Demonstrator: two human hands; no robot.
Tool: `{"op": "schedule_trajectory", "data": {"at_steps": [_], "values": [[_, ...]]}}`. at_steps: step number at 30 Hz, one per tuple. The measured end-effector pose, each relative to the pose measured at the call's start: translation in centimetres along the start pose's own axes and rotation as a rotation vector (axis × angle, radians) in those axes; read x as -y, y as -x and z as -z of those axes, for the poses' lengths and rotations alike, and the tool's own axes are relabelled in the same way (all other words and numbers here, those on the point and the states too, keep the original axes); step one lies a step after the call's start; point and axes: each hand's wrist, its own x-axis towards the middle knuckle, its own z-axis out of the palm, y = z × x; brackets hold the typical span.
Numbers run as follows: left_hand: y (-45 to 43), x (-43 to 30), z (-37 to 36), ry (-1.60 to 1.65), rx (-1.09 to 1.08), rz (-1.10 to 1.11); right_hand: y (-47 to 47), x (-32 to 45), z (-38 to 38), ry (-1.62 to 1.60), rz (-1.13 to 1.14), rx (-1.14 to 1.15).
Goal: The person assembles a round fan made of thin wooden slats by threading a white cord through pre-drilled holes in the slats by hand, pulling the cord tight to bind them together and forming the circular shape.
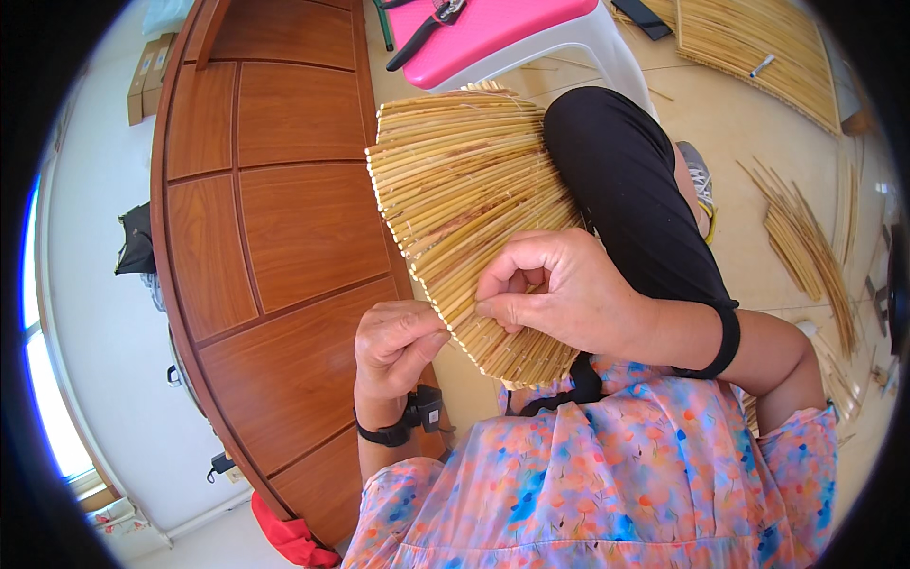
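A curved mat of thin yellow-brown reed stalks (469,192), tied with fine pale thread, lies over my lap and knee. Its white cut ends line the left side. My left hand (399,345) pinches the lower left edge of the mat, with thumb and forefinger at the stalk ends. Above the mat's lower part is my right hand (569,291), its thumb and forefinger pressed together close to the stalks. Whether a thread runs between those fingertips is too fine to tell. My right wrist and forearm hide part of the mat's right side.
A pink-topped plastic stool (512,35) bears pruning shears (426,32). On the tiled floor are a larger reed panel (753,57) with a marker pen (762,65), a dark flat object (642,18) and loose reed stalks (810,242). A brown wooden cabinet (313,220) stands at left.
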Motion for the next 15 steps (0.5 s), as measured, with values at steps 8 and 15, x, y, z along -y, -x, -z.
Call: {"op": "schedule_trajectory", "data": {"at_steps": [8,15], "values": [[-0.1,0.9,0.5,0.055,0.076,-0.063,-0.2,0.2,0.3,-0.004,-0.022,0.055],[-0.3,1.4,1.3,0.070,0.141,-0.085,-0.4,0.6,0.4,-0.008,-0.077,0.059]]}}
